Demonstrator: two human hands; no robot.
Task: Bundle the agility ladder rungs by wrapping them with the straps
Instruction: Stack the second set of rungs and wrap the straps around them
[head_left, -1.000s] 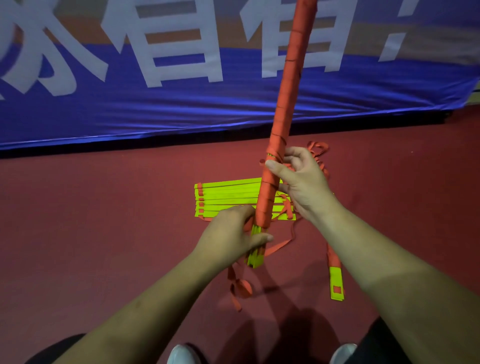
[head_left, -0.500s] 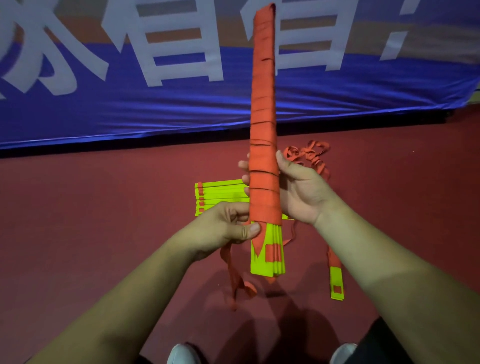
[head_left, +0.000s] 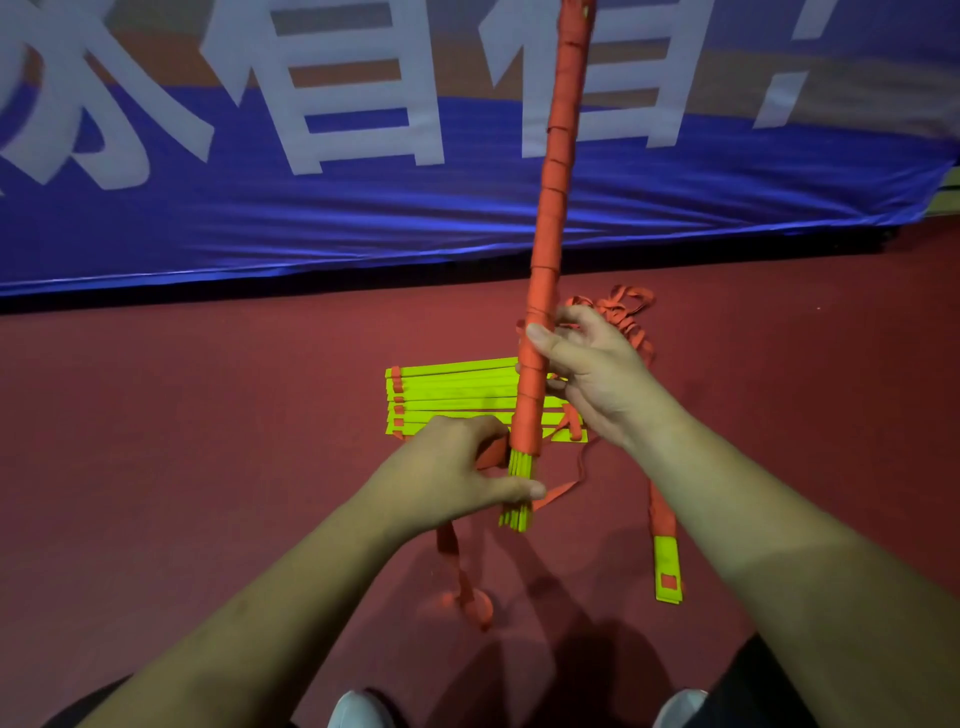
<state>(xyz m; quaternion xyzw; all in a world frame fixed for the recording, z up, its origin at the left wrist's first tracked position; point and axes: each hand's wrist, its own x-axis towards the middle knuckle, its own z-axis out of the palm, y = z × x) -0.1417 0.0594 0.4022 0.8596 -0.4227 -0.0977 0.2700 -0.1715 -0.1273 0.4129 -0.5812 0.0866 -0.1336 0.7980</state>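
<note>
A long bundle of yellow-green ladder rungs (head_left: 550, 208), wound almost end to end in orange strap, stands nearly upright in front of me, its top leaning right. My right hand (head_left: 587, 374) grips the wrapped bundle above its lower end. My left hand (head_left: 452, 467) holds the bare yellow rung ends (head_left: 517, 499) at the bottom, thumb across them, with orange strap under its fingers. A loose tail of orange strap (head_left: 462, 582) hangs from that hand to the floor.
A second flat stack of yellow rungs (head_left: 447, 395) lies on the red floor behind the bundle, with tangled orange strap (head_left: 623, 317) at its right. A single rung end on strap (head_left: 667, 571) lies right. A blue banner (head_left: 311, 218) runs behind. My shoes (head_left: 358, 709) show below.
The bundle has turned about its long axis, from broad face to narrow edge, and its top has tilted right. Both hands shifted their hold on it.
</note>
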